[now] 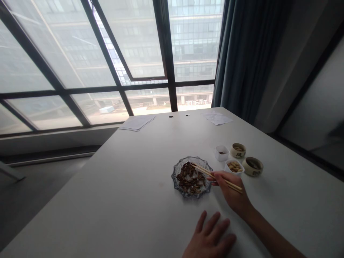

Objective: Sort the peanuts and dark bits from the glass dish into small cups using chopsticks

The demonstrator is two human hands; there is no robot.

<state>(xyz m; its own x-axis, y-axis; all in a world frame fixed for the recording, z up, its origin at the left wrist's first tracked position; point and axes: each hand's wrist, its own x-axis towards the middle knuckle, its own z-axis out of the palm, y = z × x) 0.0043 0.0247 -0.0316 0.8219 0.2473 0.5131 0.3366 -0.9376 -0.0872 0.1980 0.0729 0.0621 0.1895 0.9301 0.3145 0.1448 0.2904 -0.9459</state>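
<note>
In the head view, the right hand [237, 201] was closed around a pair of chopsticks [202, 169], whose tips reached into a faceted glass bowl [174, 176] on the tabletop [134, 179]. The dark, shell-like pieces [185, 179] lay spread over the floor of that bowl, and the tips met them near its far side. Whether a piece was pinched between the tips could not be told. The left hand [211, 236] was empty, its fingers spread, low over the tabletop on the near side of the bowl; whether it touched the surface was unclear.

The step in hand appeared to be picking at the pieces with the chopsticks. The next move, by that reading, called for closing the tips squarely on one piece and raising it clear of the scalloped rim, since such thin pieces could well slip. Just beyond the right hand stood a white tub [228, 171] of tan nuts [234, 166].
</note>
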